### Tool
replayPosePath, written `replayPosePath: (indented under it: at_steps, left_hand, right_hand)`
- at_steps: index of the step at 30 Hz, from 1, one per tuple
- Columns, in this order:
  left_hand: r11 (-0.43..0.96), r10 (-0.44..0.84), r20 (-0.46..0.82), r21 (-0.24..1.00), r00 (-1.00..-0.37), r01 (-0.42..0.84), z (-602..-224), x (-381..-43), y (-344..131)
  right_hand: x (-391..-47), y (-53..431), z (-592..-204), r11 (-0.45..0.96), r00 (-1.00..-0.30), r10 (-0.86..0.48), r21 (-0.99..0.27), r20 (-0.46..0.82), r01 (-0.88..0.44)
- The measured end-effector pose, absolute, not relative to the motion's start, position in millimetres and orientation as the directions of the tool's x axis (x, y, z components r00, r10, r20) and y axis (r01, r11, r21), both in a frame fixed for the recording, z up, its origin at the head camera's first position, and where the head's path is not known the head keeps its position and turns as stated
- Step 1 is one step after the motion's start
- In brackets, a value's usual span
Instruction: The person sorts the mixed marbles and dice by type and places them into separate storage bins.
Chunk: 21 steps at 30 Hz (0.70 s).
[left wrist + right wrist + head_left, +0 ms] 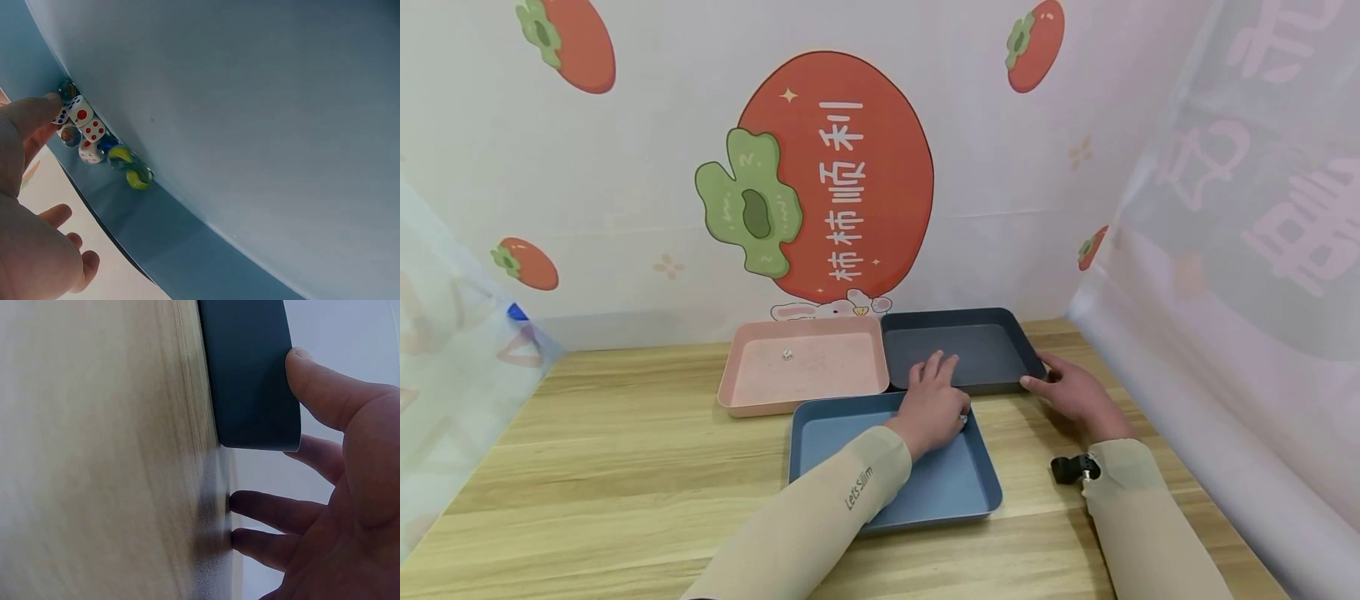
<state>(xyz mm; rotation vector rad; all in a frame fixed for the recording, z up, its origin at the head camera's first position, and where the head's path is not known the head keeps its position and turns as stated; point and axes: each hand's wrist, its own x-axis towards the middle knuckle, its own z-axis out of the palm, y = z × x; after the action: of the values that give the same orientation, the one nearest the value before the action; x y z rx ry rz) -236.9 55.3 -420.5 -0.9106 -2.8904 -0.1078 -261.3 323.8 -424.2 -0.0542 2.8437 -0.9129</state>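
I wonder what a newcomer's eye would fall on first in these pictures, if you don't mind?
Probably the big red persimmon print near the middle of the backdrop. Next comes the left hand at a cluster of dice and marbles in the blue tray, clearest in the left wrist view. The right hand holds the dark tray by its near right corner.

On the tabletop (587,467), the left rear tray (842,362) and the right rear tray (973,350) stand side by side — a backdrop (1000,208) behind them, the front tray (932,492) just before. A die (787,354) lies inside the left rear tray. Dice (81,111) and marbles (139,179) cluster in the front tray near its far right corner (by the left grip (928,410)). The right grip (1077,397) touches the right rear tray's near right corner.
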Motion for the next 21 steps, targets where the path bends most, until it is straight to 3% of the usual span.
replayPosePath:
  at_steps: [21]
  left_hand:
    - [0.807,0.573,0.133,0.080,-0.809,0.585,-413.9,-234.4,56.0]
  right_hand:
    - [-262.3,324.1,-425.1,0.819,-0.988,-0.065,-0.574,-0.139,0.027]
